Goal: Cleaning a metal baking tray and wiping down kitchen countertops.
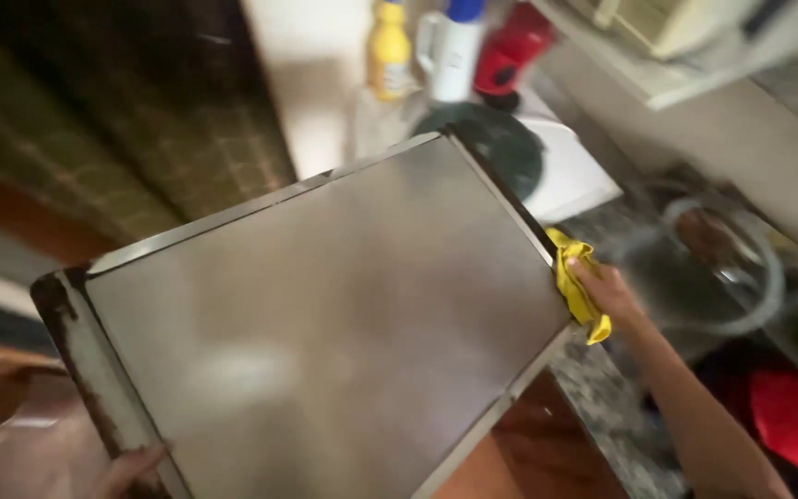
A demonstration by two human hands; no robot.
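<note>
Blurred stone surface (602,407) under metal tray (325,314); right hand (607,288) pressing yellow cloth (576,277) against tray's edge, fingers curled; left hand (126,469) cropped at tray's corner, grip unclear.

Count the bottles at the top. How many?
3: a yellow bottle, a white bottle beside it, and a red bottle on the right. All are cut off; more may be hidden.

A large, tilted metal sheet (325,323), dull grey with rusty-looking left edge, spans between both hands, a crumpled yellow cloth (576,282) pressed under the right hand against its right edge.
</note>
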